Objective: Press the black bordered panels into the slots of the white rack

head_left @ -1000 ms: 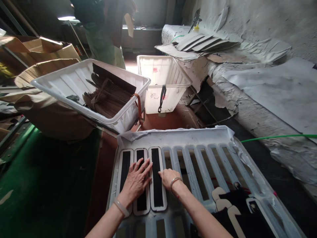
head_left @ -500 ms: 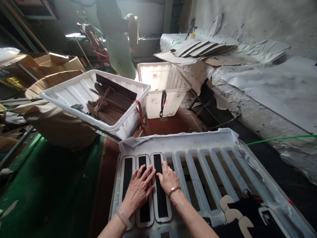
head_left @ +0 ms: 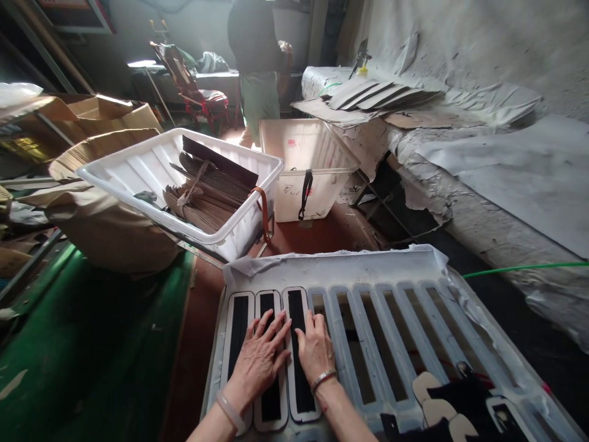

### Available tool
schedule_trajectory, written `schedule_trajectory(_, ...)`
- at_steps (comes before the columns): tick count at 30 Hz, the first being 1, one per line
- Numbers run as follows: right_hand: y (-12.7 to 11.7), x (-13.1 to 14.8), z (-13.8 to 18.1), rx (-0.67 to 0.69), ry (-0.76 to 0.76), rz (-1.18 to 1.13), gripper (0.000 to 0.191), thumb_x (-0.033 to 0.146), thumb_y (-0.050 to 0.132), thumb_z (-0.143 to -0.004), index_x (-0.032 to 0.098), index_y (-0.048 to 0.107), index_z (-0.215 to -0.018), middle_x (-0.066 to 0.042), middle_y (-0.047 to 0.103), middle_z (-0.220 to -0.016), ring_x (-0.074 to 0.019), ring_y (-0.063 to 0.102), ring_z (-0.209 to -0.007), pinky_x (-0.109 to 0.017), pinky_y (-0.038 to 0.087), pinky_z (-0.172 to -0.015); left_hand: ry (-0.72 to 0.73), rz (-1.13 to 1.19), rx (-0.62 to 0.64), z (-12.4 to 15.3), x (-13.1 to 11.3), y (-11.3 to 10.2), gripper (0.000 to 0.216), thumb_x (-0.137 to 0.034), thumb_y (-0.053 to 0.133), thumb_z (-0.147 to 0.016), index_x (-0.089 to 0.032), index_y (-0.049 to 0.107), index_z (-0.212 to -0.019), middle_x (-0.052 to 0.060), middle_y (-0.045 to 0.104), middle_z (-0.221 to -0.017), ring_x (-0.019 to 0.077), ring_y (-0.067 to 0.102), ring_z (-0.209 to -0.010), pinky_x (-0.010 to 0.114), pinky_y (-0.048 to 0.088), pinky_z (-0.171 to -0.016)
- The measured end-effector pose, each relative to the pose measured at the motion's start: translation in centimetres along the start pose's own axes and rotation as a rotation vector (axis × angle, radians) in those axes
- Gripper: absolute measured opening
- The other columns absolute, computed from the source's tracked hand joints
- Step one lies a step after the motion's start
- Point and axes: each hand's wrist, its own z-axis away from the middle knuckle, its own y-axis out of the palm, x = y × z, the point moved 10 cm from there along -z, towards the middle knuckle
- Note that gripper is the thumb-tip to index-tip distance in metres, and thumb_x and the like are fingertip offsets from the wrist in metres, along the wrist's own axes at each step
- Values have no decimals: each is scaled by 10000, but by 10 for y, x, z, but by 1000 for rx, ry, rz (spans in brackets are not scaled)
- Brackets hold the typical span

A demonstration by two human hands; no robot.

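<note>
Three long rounded strips, each with a white border and a black centre, lie side by side on a slotted plastic crate. My left hand is open, fingers spread flat across the middle strip and reaching the third strip. My right hand rests along the third strip's right edge, thumb apart from its fingers and over the black centre. Left of both hands lies the first strip, partly behind my left wrist. Several black pieces with beige rounded ends lie at the lower right.
A white plastic tub holding tied bundles of brown strips stands beyond the crate, with another white tub beside it. At the right is a paper-covered bench. A person stands at the back. A green hose runs right.
My right hand has slid slightly down along the third strip's edge. The person at the back has moved to the right. The view has shifted a little.
</note>
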Motion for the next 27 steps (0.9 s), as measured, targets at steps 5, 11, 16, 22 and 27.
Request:
schedule_trajectory(5, 6, -4, 5, -36, -26, -57, 427, 163, 428, -934, 53, 450, -1346, -171, 501, -1122, -306, 584, -1001, -373, 530, -830, -16, 10, 15, -3, 1, 1, 695, -433, 515, -918, -368, 143, -1501, -88, 269, -1569, 263, 304, -1402, 462, 333, -1066)
schedule_trajectory(11, 2, -2, 6, -97, -132, -203, 503, 115, 413, -864, 63, 455, -1363, -153, 508, -1109, -286, 537, -1024, -384, 500, -914, 9, -1, 14, -4, -3, 2, 710, -473, 504, -917, -334, 134, -1507, -57, 260, -1577, 256, 311, -1414, 455, 358, -1097)
schedule_trajectory(16, 2, -1, 6, -199, -128, -325, 581, 101, 419, -830, 87, 379, -1410, -147, 449, -1252, -260, 463, -1181, -361, 423, -1037, 80, -28, -3, -2, -13, 6, 672, -447, 425, -958, -254, 106, -1518, -15, 226, -1589, 244, 233, -1457, 427, 331, -1148)
schedule_trajectory(22, 0, -6, 4, -269, -60, -387, 612, 123, 461, -784, 94, 382, -1390, -161, 412, -1328, -296, 414, -1240, -421, 367, -1086, 30, 6, -14, -5, -9, 4, 661, -457, 425, -954, -275, 131, -1517, 38, 226, -1595, 265, 227, -1460, 459, 338, -1149)
schedule_trajectory(27, -4, -6, 2, -251, -81, -387, 596, 140, 506, -768, 95, 443, -1359, -148, 458, -1332, -315, 423, -1212, -461, 344, -1083, -272, 21, -114, -20, 41, -4, 905, -612, 593, -805, -222, 188, -1515, 182, 170, -1594, 398, 153, -1459, 602, 268, -1141)
